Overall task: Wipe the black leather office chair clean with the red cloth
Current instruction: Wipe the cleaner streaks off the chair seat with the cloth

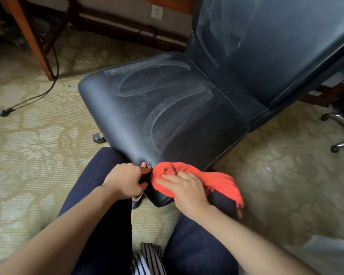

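The black leather office chair (pixel 167 108) fills the middle of the view, its seat streaked with pale wipe marks and its backrest rising at the upper right. My left hand (pixel 125 179) grips the seat's near front corner, fingers curled round the edge. Just to its right, my right hand (pixel 185 190) presses the bunched red cloth (pixel 216 181) onto the same corner with fairly straight fingers. Part of the cloth hangs off the seat over my right knee.
My dark-trousered knees flank the seat's near corner. Patterned beige carpet (pixel 28 155) lies all round. A wooden desk leg (pixel 34 42) and a black cable with plug (pixel 2 112) are at the left. A second chair's chrome base (pixel 342 126) stands at the right.
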`<state>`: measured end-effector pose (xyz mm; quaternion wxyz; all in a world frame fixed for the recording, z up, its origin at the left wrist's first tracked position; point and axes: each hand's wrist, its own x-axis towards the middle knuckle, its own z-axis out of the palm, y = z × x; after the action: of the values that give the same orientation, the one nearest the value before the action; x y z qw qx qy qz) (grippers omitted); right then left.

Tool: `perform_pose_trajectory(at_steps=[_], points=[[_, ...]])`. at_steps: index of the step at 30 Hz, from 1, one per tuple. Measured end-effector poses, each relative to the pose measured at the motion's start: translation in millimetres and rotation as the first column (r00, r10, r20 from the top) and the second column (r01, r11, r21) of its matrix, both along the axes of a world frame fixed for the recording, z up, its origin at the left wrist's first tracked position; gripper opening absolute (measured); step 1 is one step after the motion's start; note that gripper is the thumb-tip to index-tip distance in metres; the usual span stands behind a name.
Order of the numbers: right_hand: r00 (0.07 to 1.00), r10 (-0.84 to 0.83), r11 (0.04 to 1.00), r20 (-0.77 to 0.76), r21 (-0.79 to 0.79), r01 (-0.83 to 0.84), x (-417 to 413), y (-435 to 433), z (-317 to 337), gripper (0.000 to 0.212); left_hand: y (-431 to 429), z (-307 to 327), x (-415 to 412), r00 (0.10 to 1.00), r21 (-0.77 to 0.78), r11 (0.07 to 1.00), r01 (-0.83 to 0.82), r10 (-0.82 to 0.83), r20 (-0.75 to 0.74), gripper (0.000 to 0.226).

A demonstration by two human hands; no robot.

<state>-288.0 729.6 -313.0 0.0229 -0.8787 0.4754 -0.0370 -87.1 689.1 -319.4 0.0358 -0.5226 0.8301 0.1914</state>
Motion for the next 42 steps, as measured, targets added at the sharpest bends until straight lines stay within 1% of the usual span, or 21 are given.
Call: perform_pose_trajectory(at_steps=[3,5,7,9,11,12,13,16,18,20,21,23,26,29,31,32,33,34,36,39,42], points=[[0.991,0.134,0.984,-0.024,0.117,-0.131,-5,14,5,0.051,-6,-6,4,0.999,0.028,1.0,0.008,-0.006,-0.048,0.043],[0.982,0.188,0.952,0.008,0.245,-0.185,-8,16,17,0.054,-10,-7,6,0.994,0.074,0.997,0.032,-0.024,-0.105,0.036],[0.977,0.209,0.902,0.045,0.376,-0.211,-11,12,41,0.051,-14,-2,8,0.991,0.094,0.995,0.024,-0.012,-0.131,0.033],[0.984,0.174,0.89,0.025,0.423,-0.168,-15,3,69,0.046,-17,4,14,0.996,0.035,0.999,-0.008,0.011,-0.089,0.034],[0.994,0.105,0.909,0.012,0.405,-0.101,-21,-8,99,0.058,-20,5,23,0.996,-0.055,0.997,-0.045,0.04,-0.08,0.045],[0.997,0.064,0.909,0.043,0.409,-0.076,-24,-15,114,0.064,-21,6,27,0.995,-0.072,0.994,-0.076,0.071,-0.068,0.052],[0.995,0.023,0.903,0.093,0.426,-0.061,-26,-21,128,0.067,-21,5,31,0.992,-0.063,0.991,-0.119,0.117,-0.037,0.063],[0.978,-0.072,0.899,0.197,0.437,-0.022,-34,-39,157,0.072,-23,3,33,0.968,0.06,0.969,-0.241,0.235,0.089,0.103],[0.982,-0.104,0.92,0.158,0.39,0.035,-31,-52,155,0.074,-24,3,30,0.963,0.079,0.965,-0.251,0.241,0.124,0.118],[0.977,-0.194,0.932,0.089,0.327,0.155,-28,-65,134,0.074,-25,3,28,0.96,0.081,0.962,-0.262,0.251,0.121,0.124],[0.959,-0.266,0.927,0.101,0.299,0.226,-27,-74,120,0.073,-27,3,27,0.959,0.085,0.96,-0.267,0.256,0.122,0.126],[0.896,-0.388,0.907,0.217,0.264,0.328,-27,-93,91,0.074,-29,4,27,0.961,0.084,0.964,-0.254,0.242,0.134,0.128],[0.753,-0.539,0.842,0.376,0.228,0.489,-31,-121,59,0.072,-34,5,25,0.967,0.069,0.979,-0.19,0.175,0.183,0.127],[0.563,-0.702,0.687,0.435,0.205,0.698,-29,-145,46,0.061,-38,5,25,0.969,0.056,0.987,-0.153,0.138,0.206,0.123],[0.452,-0.772,0.588,0.446,0.236,0.773,-23,-157,39,0.055,-40,4,26,0.969,0.048,0.989,-0.142,0.129,0.209,0.119],[0.42,-0.806,0.549,0.417,0.261,0.794,-18,-162,34,0.053,-41,4,26,0.971,0.043,0.989,-0.138,0.127,0.205,0.118],[0.417,-0.839,0.519,0.349,0.283,0.807,-12,-164,29,0.054,-42,3,26,0.972,0.042,0.99,-0.136,0.125,0.199,0.116],[0.439,-0.862,0.501,0.253,0.292,0.815,-6,-165,24,0.056,-43,3,26,0.973,0.042,0.99,-0.134,0.124,0.193,0.115],[0.514,-0.85,0.524,0.11,0.264,0.81,6,-160,18,0.06,-44,2,26,0.975,0.043,0.99,-0.131,0.121,0.187,0.114],[0.678,-0.735,0.667,0.037,0.222,0.711,21,-140,21,0.064,-44,1,26,0.976,0.044,0.99,-0.13,0.121,0.179,0.112],[0.846,-0.533,0.828,0.004,0.206,0.521,29,-110,22,0.068,-43,3,26,0.974,0.045,0.99,-0.135,0.125,0.187,0.11]])
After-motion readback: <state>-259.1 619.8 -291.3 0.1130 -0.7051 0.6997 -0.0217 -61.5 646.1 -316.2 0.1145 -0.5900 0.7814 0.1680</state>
